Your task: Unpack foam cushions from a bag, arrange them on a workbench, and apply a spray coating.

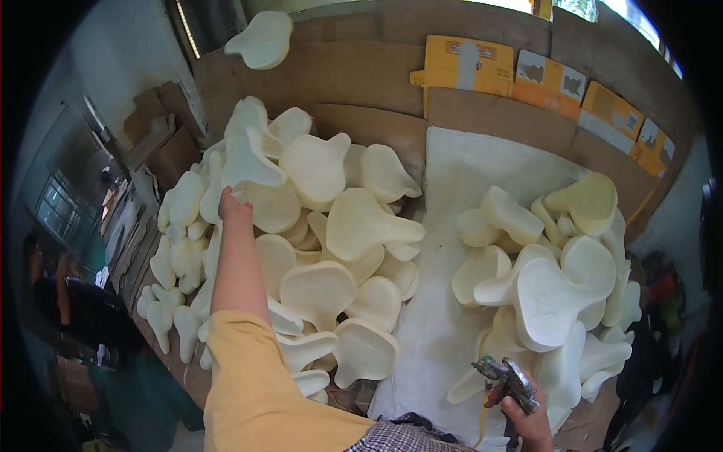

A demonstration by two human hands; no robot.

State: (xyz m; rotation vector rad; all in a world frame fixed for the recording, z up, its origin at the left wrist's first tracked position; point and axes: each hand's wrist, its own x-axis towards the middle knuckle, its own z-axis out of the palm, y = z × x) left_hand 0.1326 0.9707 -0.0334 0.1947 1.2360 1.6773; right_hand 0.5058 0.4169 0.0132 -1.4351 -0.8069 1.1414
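Pale cream foam bicycle-saddle pads lie heaped on the left. My left arm stretches across to this heap, and my left hand is beside the lower edge of an upper pad. Its visible fingers look apart, though some are hidden, and I see no clear grip on the pad. Higher up, a single pad appears off the heap, in front of the wall. In my right hand is a metal spray gun with a thin yellow hose, close to a second heap of pads on the right.
White sheeting runs between the heaps. Brown cardboard panels line the back, with yellow carton pieces at the right. Stacked flat sheets stand at the far left. Dark cloth-like items sit beyond the right heap.
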